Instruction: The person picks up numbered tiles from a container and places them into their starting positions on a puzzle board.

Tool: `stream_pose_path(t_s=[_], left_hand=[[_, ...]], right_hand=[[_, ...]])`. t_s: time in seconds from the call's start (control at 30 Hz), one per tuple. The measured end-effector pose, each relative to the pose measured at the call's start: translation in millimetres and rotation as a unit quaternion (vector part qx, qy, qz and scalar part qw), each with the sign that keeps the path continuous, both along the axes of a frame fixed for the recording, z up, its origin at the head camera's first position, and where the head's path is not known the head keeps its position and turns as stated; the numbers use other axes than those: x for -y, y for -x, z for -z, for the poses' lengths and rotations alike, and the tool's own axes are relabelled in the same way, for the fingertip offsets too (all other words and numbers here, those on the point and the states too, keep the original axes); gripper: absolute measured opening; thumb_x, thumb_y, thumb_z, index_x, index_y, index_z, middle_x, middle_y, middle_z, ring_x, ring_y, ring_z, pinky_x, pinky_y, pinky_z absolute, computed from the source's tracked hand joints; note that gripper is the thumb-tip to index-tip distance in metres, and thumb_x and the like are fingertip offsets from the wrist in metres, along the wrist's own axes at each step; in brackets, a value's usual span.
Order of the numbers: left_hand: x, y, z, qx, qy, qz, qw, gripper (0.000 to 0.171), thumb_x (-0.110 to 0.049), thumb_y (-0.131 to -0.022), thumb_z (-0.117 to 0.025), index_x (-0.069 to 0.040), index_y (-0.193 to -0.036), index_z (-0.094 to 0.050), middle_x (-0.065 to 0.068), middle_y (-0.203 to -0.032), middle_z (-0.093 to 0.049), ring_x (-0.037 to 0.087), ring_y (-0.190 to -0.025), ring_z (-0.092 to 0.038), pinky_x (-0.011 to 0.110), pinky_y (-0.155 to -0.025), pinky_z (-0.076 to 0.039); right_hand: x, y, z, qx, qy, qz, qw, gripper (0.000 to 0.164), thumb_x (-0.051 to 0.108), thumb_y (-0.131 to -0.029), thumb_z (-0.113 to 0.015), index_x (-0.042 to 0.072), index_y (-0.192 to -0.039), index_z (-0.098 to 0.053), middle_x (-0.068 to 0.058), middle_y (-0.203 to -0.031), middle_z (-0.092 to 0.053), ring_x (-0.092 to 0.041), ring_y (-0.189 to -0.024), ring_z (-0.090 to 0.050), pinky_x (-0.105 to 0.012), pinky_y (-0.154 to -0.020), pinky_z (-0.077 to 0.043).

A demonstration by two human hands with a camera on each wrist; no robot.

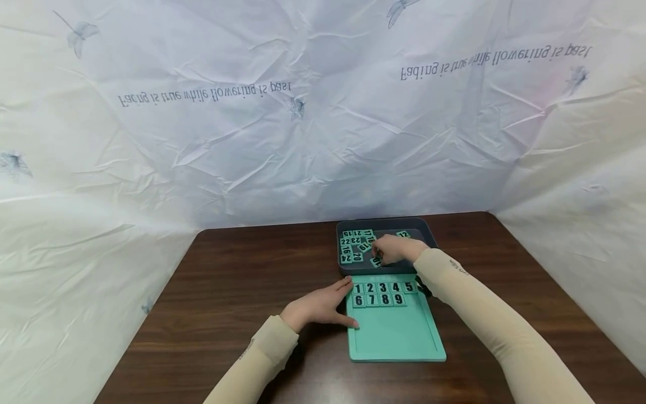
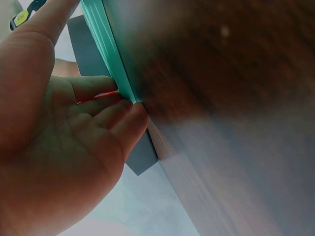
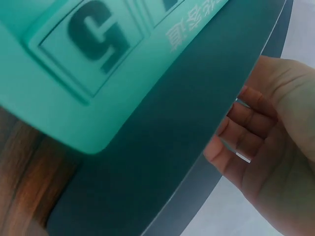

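Note:
A mint-green board (image 1: 396,336) lies on the table with number tiles 1 to 5 in its top row and 6 to 9 below. Tile 5 (image 1: 410,287) sits slightly askew. My left hand (image 1: 319,306) rests along the board's left side, thumb on its edge and fingers by the upper corner. Beyond the board, my right hand (image 1: 396,248) reaches down into a dark grey tray (image 1: 429,230), fingers bent beside a tilted tile that reads like 10 (image 1: 375,261). Whether they pinch it is hidden; in the right wrist view the tray's wall (image 3: 162,113) covers the fingertips.
Several loose green number tiles (image 1: 355,241) lie mostly at the tray's left, turned different ways. One more tile (image 1: 403,234) lies near its back. The tray adjoins the board's far edge. Brown wooden table (image 1: 252,269) extends around; a pale printed sheet (image 1: 328,157) hangs behind it.

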State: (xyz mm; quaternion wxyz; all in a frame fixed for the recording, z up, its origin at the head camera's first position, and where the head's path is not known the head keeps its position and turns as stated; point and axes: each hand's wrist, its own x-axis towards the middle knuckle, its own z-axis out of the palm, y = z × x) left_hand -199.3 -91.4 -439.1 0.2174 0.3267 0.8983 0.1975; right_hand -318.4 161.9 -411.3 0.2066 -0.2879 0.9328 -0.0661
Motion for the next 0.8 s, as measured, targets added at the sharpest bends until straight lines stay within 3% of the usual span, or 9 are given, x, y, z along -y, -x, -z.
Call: stream_pose_path(t_s=[0.17,0.3,0.6,0.8], left_hand=[[-0.1,0.0,0.3,-0.005,0.004,0.0,1.0,0.101,-0.06,-0.088,-0.071,-0.011,-0.162,-0.021,0.004,-0.169,-0.013,0.02,-0.15,-0.026,0.039,-0.115,-0.035],[-0.8,-0.5,-0.2,-0.004,0.002,-0.001,1.0,0.101,-0.061,-0.088,-0.071,-0.011,-0.162,-0.022,0.004,-0.169,-0.013,0.02,-0.15,-0.026,0.038,-0.114,-0.035],[-0.4,-0.1,3.1,-0.003,0.003,-0.007,1.0,0.103,-0.063,-0.087,-0.07,-0.012,-0.162,-0.021,0.002,-0.169,-0.011,0.019,-0.15,-0.027,0.039,-0.115,-0.035],[-1.6,1.1,1.9,0.0,0.0,-0.005,1.0,0.103,-0.061,-0.087,-0.071,-0.011,-0.162,-0.02,0.003,-0.169,-0.01,0.019,-0.15,-0.026,0.039,-0.115,-0.034]], right_hand=[[-10.5,-1.1,-0.9,-0.022,0.009,0.011,1.0,0.022,0.017,-0.094,-0.074,0.006,-0.112,-0.066,0.001,-0.087,-0.06,-0.012,-0.071,-0.053,-0.031,-0.068,-0.047],[-24.4,-11.2,-15.2,-0.047,0.049,0.064,0.996,0.037,0.029,-0.093,-0.075,0.003,-0.118,-0.067,-0.001,-0.086,-0.063,-0.014,-0.072,-0.058,-0.036,-0.068,-0.051],[-56.4,-55.3,-44.8,-0.087,0.112,0.115,0.983,0.043,0.034,-0.094,-0.073,-0.002,-0.117,-0.064,-0.001,-0.075,-0.058,-0.014,-0.061,-0.05,-0.036,-0.065,-0.045],[-68.8,-88.5,-46.1,-0.078,0.126,0.142,0.979,0.044,0.038,-0.093,-0.073,0.0,-0.113,-0.065,0.0,-0.072,-0.058,-0.014,-0.058,-0.048,-0.035,-0.062,-0.044]])
